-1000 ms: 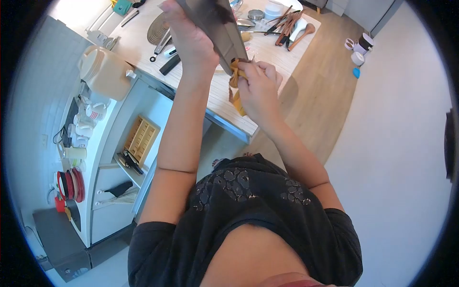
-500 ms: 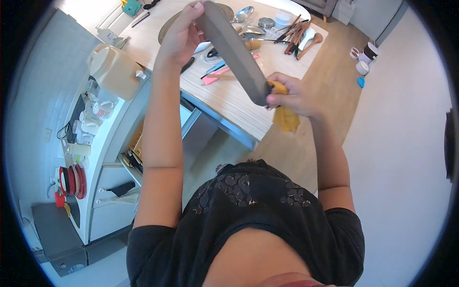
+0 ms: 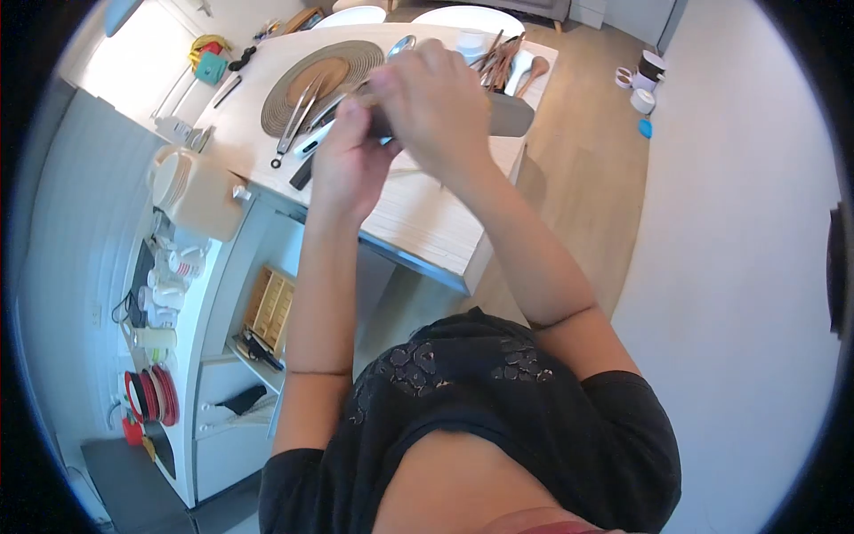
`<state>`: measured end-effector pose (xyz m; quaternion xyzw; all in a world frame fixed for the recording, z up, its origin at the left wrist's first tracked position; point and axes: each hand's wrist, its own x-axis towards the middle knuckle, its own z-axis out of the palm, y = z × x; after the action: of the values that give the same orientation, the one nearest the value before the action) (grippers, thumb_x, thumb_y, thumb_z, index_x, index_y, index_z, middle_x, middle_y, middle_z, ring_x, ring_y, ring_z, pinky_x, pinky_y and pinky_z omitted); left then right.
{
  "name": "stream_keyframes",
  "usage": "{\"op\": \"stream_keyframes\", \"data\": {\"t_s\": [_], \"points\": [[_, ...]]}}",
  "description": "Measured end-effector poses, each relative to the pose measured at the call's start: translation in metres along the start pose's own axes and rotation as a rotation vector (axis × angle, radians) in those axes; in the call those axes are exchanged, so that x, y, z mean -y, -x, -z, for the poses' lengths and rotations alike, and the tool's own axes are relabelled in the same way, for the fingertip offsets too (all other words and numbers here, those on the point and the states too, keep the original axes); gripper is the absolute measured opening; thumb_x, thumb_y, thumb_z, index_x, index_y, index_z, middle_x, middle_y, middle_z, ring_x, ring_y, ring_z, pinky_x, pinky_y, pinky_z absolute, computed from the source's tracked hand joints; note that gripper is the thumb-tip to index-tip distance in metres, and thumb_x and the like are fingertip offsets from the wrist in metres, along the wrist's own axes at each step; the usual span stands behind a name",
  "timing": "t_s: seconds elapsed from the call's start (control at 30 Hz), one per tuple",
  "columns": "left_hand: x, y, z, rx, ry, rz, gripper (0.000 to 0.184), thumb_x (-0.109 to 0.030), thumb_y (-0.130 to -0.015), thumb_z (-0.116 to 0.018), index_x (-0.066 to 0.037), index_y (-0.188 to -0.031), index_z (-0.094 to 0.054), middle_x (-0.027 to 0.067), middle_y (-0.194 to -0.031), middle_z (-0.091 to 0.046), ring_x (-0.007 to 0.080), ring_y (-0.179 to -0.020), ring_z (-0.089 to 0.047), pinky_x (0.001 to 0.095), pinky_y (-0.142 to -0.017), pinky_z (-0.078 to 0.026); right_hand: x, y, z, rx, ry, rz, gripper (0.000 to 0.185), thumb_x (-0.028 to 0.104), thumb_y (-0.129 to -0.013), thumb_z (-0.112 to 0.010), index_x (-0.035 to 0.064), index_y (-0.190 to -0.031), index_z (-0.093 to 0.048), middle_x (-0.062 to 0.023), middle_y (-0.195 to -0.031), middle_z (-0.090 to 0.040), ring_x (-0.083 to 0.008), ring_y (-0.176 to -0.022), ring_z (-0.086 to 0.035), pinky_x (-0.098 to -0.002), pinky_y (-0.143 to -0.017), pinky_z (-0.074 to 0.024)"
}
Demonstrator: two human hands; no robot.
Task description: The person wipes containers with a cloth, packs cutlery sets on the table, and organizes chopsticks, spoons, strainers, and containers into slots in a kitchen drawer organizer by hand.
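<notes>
Both hands are together at one end of a gray tray, above the table. The left hand grips that end with its thumb up. The right hand lies across the same end with its fingers folded over, and I cannot tell how firmly it holds. The hands hide much of the tray; its bare, rounded end points to three o'clock, out toward the table's edge.

Taking the hands as the middle of the dial, the round mat lies at ten o'clock with a brown disc on it. The metal tongs lie at nine, partly over the mat. A black bar sits at eight, near the left wrist. A metal spoon shows at twelve, and a clear tub at one. At two o'clock are a bunch of brown utensils and a wooden spoon, with a white-handled utensil between them.

The large beige jug stands at eight, and the wooden organizer is at seven, in an open drawer. A blue object lies on the floor at three.
</notes>
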<state>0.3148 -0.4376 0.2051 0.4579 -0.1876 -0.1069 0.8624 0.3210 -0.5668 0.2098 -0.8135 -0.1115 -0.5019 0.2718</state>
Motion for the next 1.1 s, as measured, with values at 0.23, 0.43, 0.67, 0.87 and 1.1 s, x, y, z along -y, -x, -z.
{"op": "stream_keyframes", "data": {"t_s": [0.23, 0.43, 0.67, 0.87, 1.1], "points": [[-0.024, 0.010, 0.022, -0.256, 0.167, 0.046, 0.035, -0.026, -0.100, -0.032, -0.002, -0.121, -0.044, 0.0149, -0.122, -0.052, 0.0277, -0.115, -0.050, 0.0511, -0.099, -0.040, -0.114, 0.029, 0.020, 0.031, -0.612, -0.853, 0.023, 0.023, -0.086, -0.050, 0.0058, -0.078, -0.064, -0.0093, -0.081, -0.060, -0.0174, -0.082, -0.059, -0.0348, -0.068, -0.0470], [0.011, 0.015, 0.017, -0.007, 0.600, 0.162, 0.041, -0.028, -0.100, -0.029, 0.002, -0.125, -0.041, 0.0181, -0.127, -0.047, 0.0313, -0.118, -0.047, 0.0527, -0.099, -0.040, 0.022, 0.013, -0.001, 0.096, -0.020, 0.048, 0.018, 0.025, -0.070, -0.060, 0.0114, -0.082, -0.063, -0.0021, -0.089, -0.057, -0.0233, -0.088, -0.053, -0.0406, -0.076, -0.0411], [0.015, 0.033, 0.033, -0.263, 0.396, 0.125, 0.044, -0.030, -0.100, -0.029, 0.003, -0.128, -0.039, 0.0205, -0.131, -0.044, 0.0352, -0.120, -0.045, 0.0513, -0.100, -0.041, -0.006, 0.031, 0.007, -0.326, 0.282, 0.050, 0.014, 0.031, -0.072, -0.065, 0.0179, -0.075, -0.063, 0.0031, -0.089, -0.054, -0.0223, -0.093, -0.048, -0.0406, -0.079, -0.0355], [0.009, 0.048, 0.037, -0.273, 0.319, 0.032, 0.048, -0.033, -0.100, -0.026, -0.001, -0.134, -0.032, 0.0192, -0.138, -0.038, 0.0365, -0.123, -0.043, 0.0517, -0.101, -0.039, -0.098, 0.015, 0.025, 0.056, -0.473, -0.771, 0.038, 0.041, -0.087, -0.057, 0.0030, -0.087, -0.065, -0.0150, -0.081, -0.062, -0.0189, -0.079, -0.059, -0.0331, -0.072, -0.0463], [-0.021, 0.050, 0.085, 0.191, 0.425, 0.326, 0.057, -0.045, -0.096, -0.032, -0.003, -0.134, -0.033, 0.0252, -0.130, -0.044, 0.0393, -0.117, -0.048, 0.0508, -0.090, -0.049, -0.059, -0.005, 0.029, 0.133, -1.232, -0.606, 0.033, 0.036, -0.093, -0.052, 0.0031, -0.089, -0.058, -0.0020, -0.077, -0.058, -0.0084, -0.069, -0.056, -0.0205, -0.063, -0.0433]]}}
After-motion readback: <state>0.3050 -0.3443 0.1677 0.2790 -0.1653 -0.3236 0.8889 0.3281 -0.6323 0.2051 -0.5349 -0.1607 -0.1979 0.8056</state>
